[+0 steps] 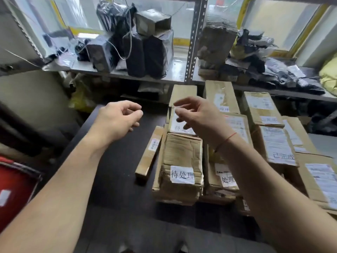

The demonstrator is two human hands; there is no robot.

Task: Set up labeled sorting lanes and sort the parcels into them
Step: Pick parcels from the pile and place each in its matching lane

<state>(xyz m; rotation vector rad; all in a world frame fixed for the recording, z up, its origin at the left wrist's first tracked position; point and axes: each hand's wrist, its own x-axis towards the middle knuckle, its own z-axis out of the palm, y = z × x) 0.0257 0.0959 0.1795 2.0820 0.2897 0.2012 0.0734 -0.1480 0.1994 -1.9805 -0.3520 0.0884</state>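
Brown cardboard parcels lie in rows on the right half of a dark table (113, 161). The nearest parcel (182, 152) carries a white handwritten label (182, 174). Behind it a labelled parcel (175, 123) sits partly under my right hand (198, 119), which hovers above it pinching a small clear tape strip (174, 107) between thumb and forefinger. My left hand (118, 119) floats over bare table to the left, fingers loosely curled and holding nothing. A middle row parcel (226, 178) and a right row parcel (279, 145) also bear white labels.
A long narrow box (149, 152) lies left of the nearest parcel. Black-wrapped packages (138, 57) and grey mailers (284, 73) fill the metal shelf behind. A red object (16, 189) stands at the left edge, and a yellow bag (328, 75) at far right.
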